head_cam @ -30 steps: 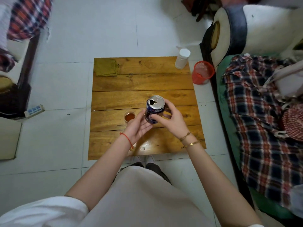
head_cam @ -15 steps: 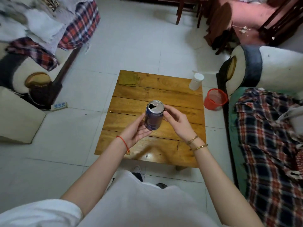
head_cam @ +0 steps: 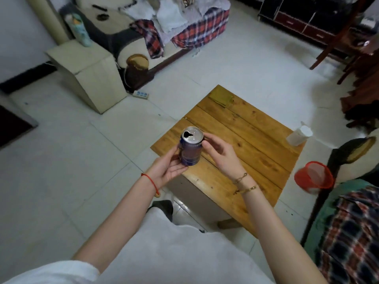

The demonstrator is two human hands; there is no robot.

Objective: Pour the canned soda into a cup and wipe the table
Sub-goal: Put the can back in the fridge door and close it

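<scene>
Blue and silver, the soda can (head_cam: 190, 147) stood upright between our hands, raised over the near left corner of the wooden bench (head_cam: 242, 144), its mouth already open. Our left hand (head_cam: 166, 171) cupped it from below with relaxed fingers (head_cam: 178, 168) under its base; our right hand (head_cam: 220, 154) curled its fingers (head_cam: 206, 143) against the can's side by the rim. To pour well, we judged we should let one hand take a firm grip, bring the mouth low over the cup and tilt slowly. We could not find the cup; perhaps our hands hid it. Well beyond our fingers lay a folded cloth (head_cam: 221, 97), likely for wiping, and far right a white bottle (head_cam: 299, 136), blurred.
</scene>
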